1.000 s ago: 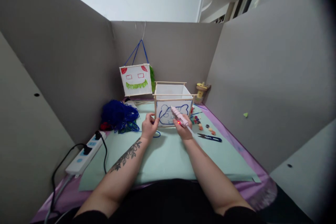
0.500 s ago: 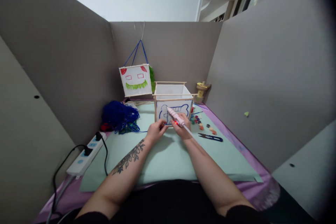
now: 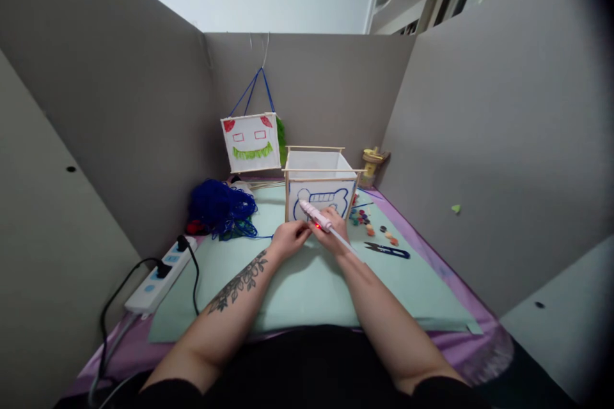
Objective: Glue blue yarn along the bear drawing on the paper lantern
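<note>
Box [image 3: 320, 190]: matt wht paper panels, thin bare-wood sticks [image 3: 326, 170].
Glue gun [image 3: 315, 215]: smooth pink plastic, slight sheen; pwr strip [image 3: 144, 299]: smooth wht plastic; yarn [image 3: 218, 204]: matt, stringy; grn sheet [image 3: 307, 297]: matt, paper or cloth unclear; partition [image 3: 316, 89]: smooth, matt.

Drawing [image 3: 326, 197] partly hidden behind right grip [image 3: 330, 239].

There's a pale green sheet [image 3: 307, 297] spread over a purple cloth [image 3: 132, 354]. Toward the back stands the box [image 3: 321, 186], with blue yarn [image 3: 220, 204] heaped off to its left. I can see little beads [image 3: 362, 217] scattered right of the box, snips [image 3: 391, 250] nearer the front, and a power strip [image 3: 158, 284] along the sheet's left edge.
</note>
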A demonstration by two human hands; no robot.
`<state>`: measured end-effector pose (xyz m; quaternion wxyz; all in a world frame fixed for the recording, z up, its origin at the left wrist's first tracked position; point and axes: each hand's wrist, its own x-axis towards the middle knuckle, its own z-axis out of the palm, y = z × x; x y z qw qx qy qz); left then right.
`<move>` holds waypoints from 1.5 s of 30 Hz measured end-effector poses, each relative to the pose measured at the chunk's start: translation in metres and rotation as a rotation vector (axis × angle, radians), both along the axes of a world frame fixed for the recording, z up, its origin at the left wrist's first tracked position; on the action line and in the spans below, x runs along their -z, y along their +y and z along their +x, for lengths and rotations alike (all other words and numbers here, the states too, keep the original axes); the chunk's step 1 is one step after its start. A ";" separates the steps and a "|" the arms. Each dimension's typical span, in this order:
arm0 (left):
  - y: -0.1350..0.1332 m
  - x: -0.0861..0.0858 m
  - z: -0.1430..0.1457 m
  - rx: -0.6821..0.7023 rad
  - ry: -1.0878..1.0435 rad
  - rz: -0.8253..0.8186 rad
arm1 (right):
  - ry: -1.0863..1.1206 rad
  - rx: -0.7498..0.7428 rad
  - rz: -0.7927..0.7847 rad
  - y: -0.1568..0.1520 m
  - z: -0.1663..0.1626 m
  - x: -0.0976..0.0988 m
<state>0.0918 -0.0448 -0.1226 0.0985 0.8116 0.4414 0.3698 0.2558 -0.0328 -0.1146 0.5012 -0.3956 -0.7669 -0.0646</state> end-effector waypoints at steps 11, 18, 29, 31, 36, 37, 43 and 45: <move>0.000 0.002 0.000 0.030 0.001 0.022 | 0.016 0.003 -0.037 0.001 0.000 0.005; 0.000 0.002 0.000 0.043 -0.010 0.021 | 0.034 -0.012 -0.044 0.004 0.001 0.006; 0.001 0.004 0.000 0.039 -0.002 0.020 | 0.024 -0.007 -0.045 0.008 0.001 0.008; 0.001 0.004 0.000 0.033 0.009 0.022 | 0.022 0.007 -0.050 0.009 0.001 0.008; 0.002 0.004 0.000 0.023 0.019 0.012 | 0.012 0.009 -0.060 0.010 0.000 0.009; 0.001 0.003 0.001 0.026 0.018 0.013 | 0.011 0.010 -0.061 0.011 0.000 0.009; -0.001 0.001 0.001 0.031 0.021 0.007 | 0.024 0.006 -0.053 0.010 0.000 0.007; -0.001 0.002 0.001 0.030 0.022 0.008 | 0.020 0.005 -0.044 0.010 -0.001 0.006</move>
